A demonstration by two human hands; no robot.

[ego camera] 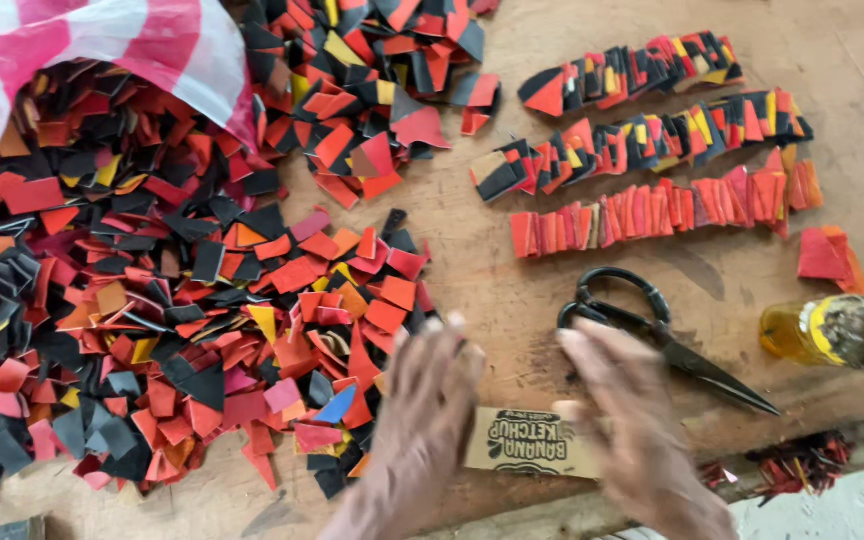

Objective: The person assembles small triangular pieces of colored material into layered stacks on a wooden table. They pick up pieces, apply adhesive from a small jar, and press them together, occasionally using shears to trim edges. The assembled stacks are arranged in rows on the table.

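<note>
My left hand hovers at the right edge of a big loose pile of red, orange, black and yellow cut scraps, fingers spread, holding nothing that I can see. My right hand is blurred; its thumb touches a small brown cardboard label that lies on the wooden board between both hands. Black scissors lie just beyond my right hand's fingers, blades pointing right.
Three neat overlapping rows of scraps lie at the upper right, with a small red-orange stack beside them. A yellow bottle lies at the right edge. A pink-and-white striped plastic bag covers the pile's upper left.
</note>
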